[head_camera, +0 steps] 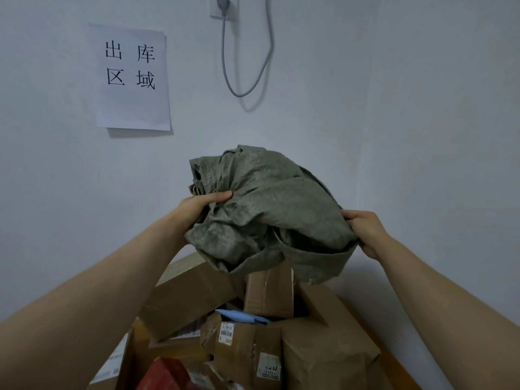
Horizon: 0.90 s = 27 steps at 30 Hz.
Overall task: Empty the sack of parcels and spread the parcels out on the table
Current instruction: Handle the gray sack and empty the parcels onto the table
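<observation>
Above the heaped cardboard parcels (253,330) on the wooden table (399,358), left hand (201,205) and right hand (365,232) clutch the bunched woven sack (270,209), seemingly emptied; spreading the pile comes next.

One grey-green sack (270,209), gripped by two hands: left hand (197,206) and right hand (365,232). Below the sack, at least five brown cardboard boxes (191,299) can be told apart, plus one blue mailer (242,316) and one red parcel (166,372). Above the sack: one paper sign (132,77), one wall socket (223,7), one grey cable (224,46).
</observation>
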Each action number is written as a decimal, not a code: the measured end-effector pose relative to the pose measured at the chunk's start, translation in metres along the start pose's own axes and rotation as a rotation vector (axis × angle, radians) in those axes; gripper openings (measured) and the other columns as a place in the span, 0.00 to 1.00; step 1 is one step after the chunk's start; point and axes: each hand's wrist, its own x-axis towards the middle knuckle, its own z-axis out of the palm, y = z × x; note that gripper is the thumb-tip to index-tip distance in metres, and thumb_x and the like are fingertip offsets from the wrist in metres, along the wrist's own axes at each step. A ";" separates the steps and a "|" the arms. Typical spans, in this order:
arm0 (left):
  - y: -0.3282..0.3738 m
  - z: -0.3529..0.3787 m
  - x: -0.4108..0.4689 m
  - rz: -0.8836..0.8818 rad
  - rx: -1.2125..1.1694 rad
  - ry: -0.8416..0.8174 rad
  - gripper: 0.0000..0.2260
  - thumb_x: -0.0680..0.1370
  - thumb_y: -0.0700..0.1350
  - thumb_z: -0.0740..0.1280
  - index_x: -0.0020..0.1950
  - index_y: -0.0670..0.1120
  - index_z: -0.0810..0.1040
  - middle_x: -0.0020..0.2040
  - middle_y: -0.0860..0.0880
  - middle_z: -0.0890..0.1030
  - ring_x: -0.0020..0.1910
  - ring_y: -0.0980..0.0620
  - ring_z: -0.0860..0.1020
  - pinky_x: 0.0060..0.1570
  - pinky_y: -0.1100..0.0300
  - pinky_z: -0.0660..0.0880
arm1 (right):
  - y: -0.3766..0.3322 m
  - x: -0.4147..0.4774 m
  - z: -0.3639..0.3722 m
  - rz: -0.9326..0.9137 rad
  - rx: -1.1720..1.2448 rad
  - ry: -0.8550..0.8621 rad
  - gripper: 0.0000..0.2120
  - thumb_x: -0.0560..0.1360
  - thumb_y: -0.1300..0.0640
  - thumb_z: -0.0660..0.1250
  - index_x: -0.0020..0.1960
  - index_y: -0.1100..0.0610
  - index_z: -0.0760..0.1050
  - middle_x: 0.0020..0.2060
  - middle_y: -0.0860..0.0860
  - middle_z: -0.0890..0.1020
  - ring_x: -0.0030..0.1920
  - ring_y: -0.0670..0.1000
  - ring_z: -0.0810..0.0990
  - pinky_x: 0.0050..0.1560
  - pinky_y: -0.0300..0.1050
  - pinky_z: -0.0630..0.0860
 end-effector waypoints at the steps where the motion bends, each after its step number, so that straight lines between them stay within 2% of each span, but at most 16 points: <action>1: 0.001 0.001 0.001 -0.001 -0.039 -0.018 0.43 0.55 0.51 0.84 0.66 0.41 0.74 0.60 0.41 0.80 0.57 0.39 0.80 0.61 0.43 0.74 | 0.001 -0.005 0.005 0.012 -0.021 -0.018 0.19 0.76 0.74 0.53 0.62 0.67 0.75 0.50 0.58 0.80 0.42 0.53 0.79 0.38 0.42 0.79; 3: 0.004 0.012 -0.003 0.006 -0.116 -0.042 0.36 0.62 0.51 0.80 0.67 0.41 0.73 0.61 0.41 0.80 0.56 0.41 0.80 0.58 0.46 0.76 | 0.004 -0.014 0.016 0.026 -0.028 -0.060 0.16 0.79 0.69 0.53 0.61 0.67 0.75 0.42 0.54 0.80 0.39 0.51 0.78 0.31 0.40 0.78; 6: 0.007 0.031 -0.008 0.029 -0.226 -0.018 0.21 0.76 0.49 0.69 0.65 0.41 0.74 0.50 0.43 0.82 0.46 0.45 0.82 0.41 0.54 0.80 | 0.008 -0.024 0.035 0.068 0.064 -0.124 0.14 0.82 0.64 0.51 0.58 0.65 0.74 0.40 0.54 0.78 0.39 0.52 0.78 0.35 0.43 0.75; 8: 0.006 0.042 -0.010 0.041 -0.304 0.001 0.19 0.78 0.49 0.65 0.67 0.42 0.73 0.50 0.43 0.82 0.45 0.45 0.81 0.36 0.56 0.80 | 0.008 -0.031 0.050 0.111 0.126 -0.136 0.13 0.82 0.64 0.50 0.50 0.63 0.74 0.38 0.55 0.78 0.37 0.52 0.76 0.35 0.43 0.75; 10: 0.004 0.048 -0.012 0.041 -0.371 0.031 0.20 0.80 0.50 0.63 0.69 0.43 0.71 0.56 0.42 0.80 0.49 0.44 0.80 0.39 0.53 0.79 | 0.008 -0.036 0.067 0.076 0.074 -0.164 0.10 0.80 0.66 0.54 0.47 0.64 0.74 0.40 0.60 0.79 0.33 0.51 0.74 0.32 0.42 0.73; 11: 0.002 0.050 -0.014 0.024 -0.395 0.047 0.20 0.80 0.51 0.62 0.69 0.43 0.71 0.59 0.42 0.79 0.50 0.43 0.79 0.40 0.51 0.77 | 0.008 -0.038 0.075 0.020 0.040 -0.176 0.08 0.79 0.67 0.56 0.52 0.66 0.73 0.45 0.62 0.79 0.34 0.50 0.73 0.35 0.43 0.72; 13: -0.001 0.053 -0.014 -0.021 -0.446 0.085 0.21 0.80 0.52 0.62 0.69 0.43 0.70 0.59 0.43 0.79 0.49 0.44 0.79 0.39 0.52 0.75 | 0.007 -0.043 0.084 -0.082 0.050 -0.164 0.21 0.76 0.71 0.58 0.68 0.62 0.65 0.57 0.60 0.76 0.41 0.50 0.75 0.47 0.48 0.74; 14: -0.002 0.054 -0.014 -0.039 -0.465 0.105 0.21 0.80 0.53 0.61 0.69 0.43 0.71 0.58 0.44 0.79 0.48 0.45 0.79 0.37 0.53 0.75 | 0.003 -0.046 0.086 -0.137 0.081 -0.167 0.26 0.76 0.72 0.58 0.72 0.60 0.61 0.59 0.58 0.75 0.46 0.50 0.75 0.51 0.47 0.75; 15: -0.003 0.056 -0.015 -0.048 -0.486 0.121 0.21 0.80 0.54 0.61 0.69 0.43 0.71 0.57 0.45 0.79 0.47 0.46 0.79 0.36 0.53 0.75 | 0.001 -0.049 0.086 -0.192 0.090 -0.170 0.25 0.76 0.72 0.58 0.71 0.60 0.62 0.58 0.57 0.76 0.48 0.49 0.76 0.51 0.41 0.75; 17: -0.002 0.059 -0.018 -0.049 -0.495 0.145 0.20 0.81 0.54 0.59 0.68 0.44 0.71 0.58 0.46 0.78 0.43 0.47 0.78 0.34 0.54 0.74 | -0.006 -0.056 0.086 -0.249 0.045 -0.195 0.14 0.78 0.70 0.58 0.61 0.64 0.73 0.51 0.55 0.79 0.46 0.48 0.76 0.44 0.34 0.74; 19: 0.000 0.061 -0.019 -0.060 -0.486 0.173 0.17 0.81 0.54 0.59 0.63 0.45 0.73 0.54 0.47 0.80 0.40 0.48 0.77 0.31 0.56 0.74 | -0.008 -0.061 0.087 -0.256 -0.011 -0.222 0.10 0.78 0.69 0.58 0.52 0.62 0.78 0.45 0.55 0.80 0.46 0.51 0.77 0.44 0.37 0.75; 22: 0.002 0.061 -0.019 -0.092 -0.547 0.239 0.13 0.80 0.54 0.60 0.56 0.45 0.74 0.45 0.49 0.79 0.37 0.50 0.76 0.29 0.58 0.73 | -0.006 -0.066 0.095 -0.231 -0.019 -0.271 0.10 0.76 0.70 0.60 0.51 0.62 0.79 0.44 0.55 0.81 0.48 0.53 0.79 0.51 0.46 0.78; 24: 0.002 0.063 -0.020 -0.100 -0.591 0.258 0.13 0.81 0.54 0.60 0.52 0.45 0.74 0.44 0.49 0.78 0.38 0.50 0.76 0.30 0.58 0.73 | -0.003 -0.068 0.105 -0.175 -0.002 -0.315 0.07 0.75 0.68 0.64 0.47 0.60 0.79 0.44 0.55 0.82 0.50 0.56 0.80 0.54 0.50 0.79; 27: -0.003 0.062 -0.022 -0.095 -0.588 0.208 0.14 0.80 0.55 0.60 0.52 0.45 0.76 0.42 0.47 0.79 0.39 0.48 0.77 0.25 0.60 0.74 | -0.002 -0.071 0.121 -0.044 0.050 -0.403 0.04 0.75 0.63 0.66 0.49 0.57 0.78 0.49 0.58 0.82 0.55 0.59 0.79 0.60 0.56 0.76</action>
